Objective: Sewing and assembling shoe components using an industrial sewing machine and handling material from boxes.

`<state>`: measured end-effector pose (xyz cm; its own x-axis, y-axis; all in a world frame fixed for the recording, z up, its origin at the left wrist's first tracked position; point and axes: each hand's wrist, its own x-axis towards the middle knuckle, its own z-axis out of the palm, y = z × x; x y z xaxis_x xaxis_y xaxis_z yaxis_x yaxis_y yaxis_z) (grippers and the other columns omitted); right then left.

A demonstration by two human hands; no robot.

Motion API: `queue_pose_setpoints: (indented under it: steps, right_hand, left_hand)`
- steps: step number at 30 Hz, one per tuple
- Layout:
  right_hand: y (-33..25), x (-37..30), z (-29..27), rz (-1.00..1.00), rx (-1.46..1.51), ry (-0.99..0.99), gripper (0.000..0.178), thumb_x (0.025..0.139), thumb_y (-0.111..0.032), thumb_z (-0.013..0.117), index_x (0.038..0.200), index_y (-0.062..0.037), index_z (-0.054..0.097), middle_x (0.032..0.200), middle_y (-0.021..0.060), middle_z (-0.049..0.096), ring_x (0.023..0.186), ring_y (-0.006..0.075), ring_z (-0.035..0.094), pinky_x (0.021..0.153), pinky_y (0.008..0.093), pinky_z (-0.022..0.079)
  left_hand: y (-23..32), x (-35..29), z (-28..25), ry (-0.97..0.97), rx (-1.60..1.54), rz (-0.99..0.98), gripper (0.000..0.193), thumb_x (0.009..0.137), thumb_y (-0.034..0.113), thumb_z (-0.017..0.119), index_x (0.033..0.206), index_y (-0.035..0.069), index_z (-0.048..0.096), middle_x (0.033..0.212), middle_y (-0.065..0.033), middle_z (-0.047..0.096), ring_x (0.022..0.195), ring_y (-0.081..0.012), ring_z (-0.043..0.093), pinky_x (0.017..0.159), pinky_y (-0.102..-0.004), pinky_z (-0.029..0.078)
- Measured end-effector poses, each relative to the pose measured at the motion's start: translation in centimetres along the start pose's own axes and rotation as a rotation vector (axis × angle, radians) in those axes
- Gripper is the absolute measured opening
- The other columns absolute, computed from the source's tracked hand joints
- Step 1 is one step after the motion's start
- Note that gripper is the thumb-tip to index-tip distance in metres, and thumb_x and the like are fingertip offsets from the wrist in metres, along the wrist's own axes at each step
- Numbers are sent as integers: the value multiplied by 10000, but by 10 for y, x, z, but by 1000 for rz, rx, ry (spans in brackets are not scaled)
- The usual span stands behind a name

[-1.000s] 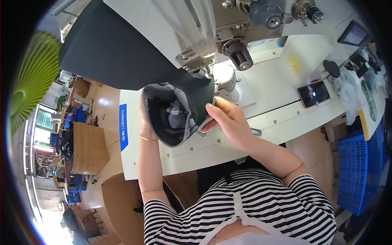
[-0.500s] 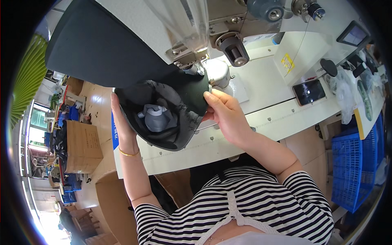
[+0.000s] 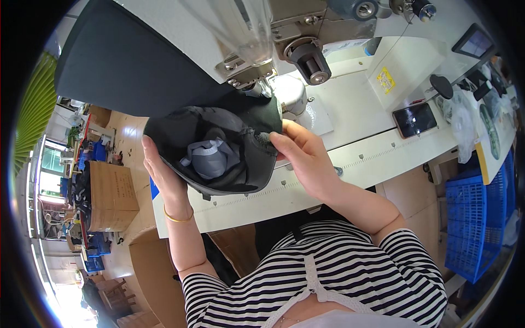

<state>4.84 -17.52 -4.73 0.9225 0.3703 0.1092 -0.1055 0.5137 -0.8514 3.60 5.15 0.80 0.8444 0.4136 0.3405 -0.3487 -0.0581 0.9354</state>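
Observation:
A dark, pouch-shaped fabric piece (image 3: 249, 174) hangs with its mouth facing me, below the needle area of a sewing machine (image 3: 257, 82). A bunched grey cloth (image 3: 210, 158) sits inside it. My left hand (image 3: 165, 172) supports the piece's left side; part of its fingers is hidden behind the fabric. At the right edge, my right hand (image 3: 303, 153) pinches the fabric between thumb and fingers, beside a rough, frayed-looking patch (image 3: 264, 139). The upper part of the fabric runs up under the machine head, where the needle itself cannot be made out.
The white machine table (image 3: 240, 210) has a ruler-marked front edge. A phone (image 3: 415, 120) lies on it at the right, near plastic bags (image 3: 462, 126). Blue crates (image 3: 473, 224) stand at lower right, a cardboard box (image 3: 113, 195) at left. A black panel (image 3: 126, 65) covers the upper left.
The fabric piece has turned and its lower edge has risen slightly. The rough patch is now up by my right hand's fingertips. My left hand has shifted a little on the left side.

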Motion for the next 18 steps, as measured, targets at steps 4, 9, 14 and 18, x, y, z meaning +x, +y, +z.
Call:
queue_pose_setpoints:
  steps: [4,9,14,18]
  right_hand:
    - [3,0,-2,-15,17,-2,266,972,-213,497,1104,7,567,892,-3,617,798,41,552,735,219,469]
    - [1,2,-2,-52,18,4,252,984,-218,467,1042,-1,581,860,-11,603,769,36,529,735,223,457]
    - [-2,8,-9,7,-199,-20,324,1008,-229,399,1146,10,568,1027,2,608,945,40,527,826,228,434]
    - [1,11,-8,-25,-72,0,331,1009,-225,394,1159,15,567,1025,4,608,920,39,523,815,223,431]
  left_hand:
    - [6,-4,9,7,66,56,569,972,424,382,1235,-64,508,1228,-145,557,1112,-220,554,982,-344,417]
    - [8,-6,12,38,109,119,554,973,403,383,1216,-75,523,1210,-146,571,1101,-216,560,976,-343,414]
    - [7,-5,10,44,154,140,547,979,393,372,1193,-83,538,1193,-147,582,1083,-214,565,964,-338,415]
    - [6,-10,14,54,218,222,579,988,422,354,1175,-93,540,1184,-142,581,1075,-207,558,952,-330,415]
